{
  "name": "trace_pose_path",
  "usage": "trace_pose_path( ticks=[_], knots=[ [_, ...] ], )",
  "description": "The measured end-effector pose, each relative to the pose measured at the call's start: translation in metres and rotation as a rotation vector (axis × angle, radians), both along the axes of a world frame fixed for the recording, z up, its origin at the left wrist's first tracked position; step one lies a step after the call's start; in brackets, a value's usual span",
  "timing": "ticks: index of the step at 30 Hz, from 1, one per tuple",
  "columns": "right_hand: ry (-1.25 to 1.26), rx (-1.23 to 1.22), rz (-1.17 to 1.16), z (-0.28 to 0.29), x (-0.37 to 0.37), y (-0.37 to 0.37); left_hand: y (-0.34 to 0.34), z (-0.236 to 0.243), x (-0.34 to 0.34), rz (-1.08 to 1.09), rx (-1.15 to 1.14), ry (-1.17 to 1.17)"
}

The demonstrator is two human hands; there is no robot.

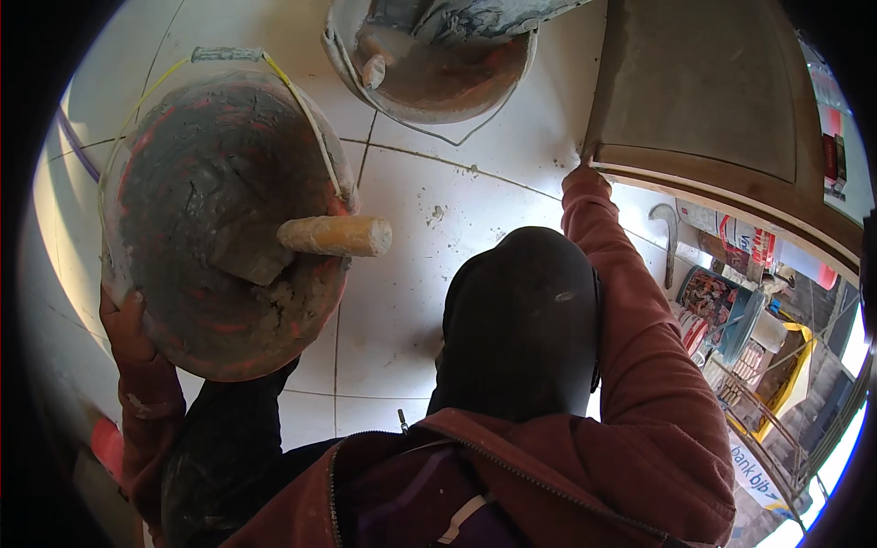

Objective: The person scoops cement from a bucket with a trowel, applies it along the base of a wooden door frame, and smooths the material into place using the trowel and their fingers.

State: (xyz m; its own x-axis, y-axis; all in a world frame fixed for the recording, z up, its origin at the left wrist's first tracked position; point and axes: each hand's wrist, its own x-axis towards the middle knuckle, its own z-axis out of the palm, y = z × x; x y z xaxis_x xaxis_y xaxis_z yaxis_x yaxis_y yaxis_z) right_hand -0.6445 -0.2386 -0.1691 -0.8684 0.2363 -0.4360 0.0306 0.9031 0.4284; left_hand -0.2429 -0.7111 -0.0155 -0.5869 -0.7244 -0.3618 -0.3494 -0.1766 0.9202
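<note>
My left hand (pixel 126 324) grips the near left side of a large bucket (pixel 347 183), its thumb showing by the rim and the other fingers hidden. Wet grey mortar (pixel 196 169) coats the inside of the bucket, with orange showing through. A trowel (pixel 336 236) lies in it, blade in the mortar and wooden handle sticking out over the right rim. The bucket's wire handle (pixel 301 105) stands up over the far rim. My right hand (pixel 586 178) is closed at the lower corner of a brown wooden door (pixel 694 169); its fingers are partly hidden.
Beyond, a second bucket (pixel 429 114) holds grey-smeared material and a mortar-coated handle end. White floor tiles (pixel 402 301) carry scattered crumbs. Past the door lie a curved metal tool (pixel 670 242), cans, and a yellow-edged container (pixel 797 365). My knee (pixel 521 320) rises between my arms.
</note>
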Motion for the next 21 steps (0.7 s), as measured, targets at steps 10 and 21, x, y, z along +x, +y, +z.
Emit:
trace_pose_path(
  ticks=[10, 21],
  knots=[
    [0.014, 0.045, -0.048, 0.006, -0.007, 0.001, 0.001, -0.005, -0.006, -0.038, 0.025, 0.053],
    [-0.14, 0.22, 0.13, -0.025, -0.011, 0.028, 0.017, 0.025, -0.049, 0.017, 0.313, 0.127]
  ],
)
